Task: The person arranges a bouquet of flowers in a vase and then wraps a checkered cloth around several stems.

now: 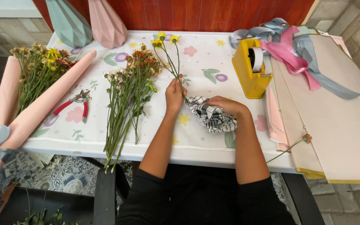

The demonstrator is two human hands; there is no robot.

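1. I count two hands on the white floral-print tablecloth [213, 58]: my left hand [174, 95] is closed around a few thin green stems topped with yellow blooms [166, 40], and my right hand [226, 106] is pressed down, fingers curled, on a crumpled black-and-white checked cloth [213, 118].
2. The stems run from the left hand's grip up and away from me, the flower heads well beyond the fingertips; their lower ends reach the cloth, just between the two hands.
3. Left of the left hand there's one loose bunch of long-stemmed orange and white flowers [130, 91], its stalks hanging past the near table edge.
4. Farther left: one pair of red-handled metal snips [72, 104], then one roll of pale pink paper [42, 104] wrapped round more yellow flowers, tied with a grey bow.
5. Beyond the hands, two faceted vases, one teal [67, 23], one pink [105, 23], both angular and matte.
6. Right of the right hand, one blocky yellow plastic tape dispenser [250, 71], near but apart.
7. Farther right, a stack of smooth beige and pink paper sheets [338, 133], glossy grey and pink ribbons [288, 50] draped over the top, and one single flower [306, 138] at the stack's near edge.
8. Open cloth lies beyond both hands, towards the vases.
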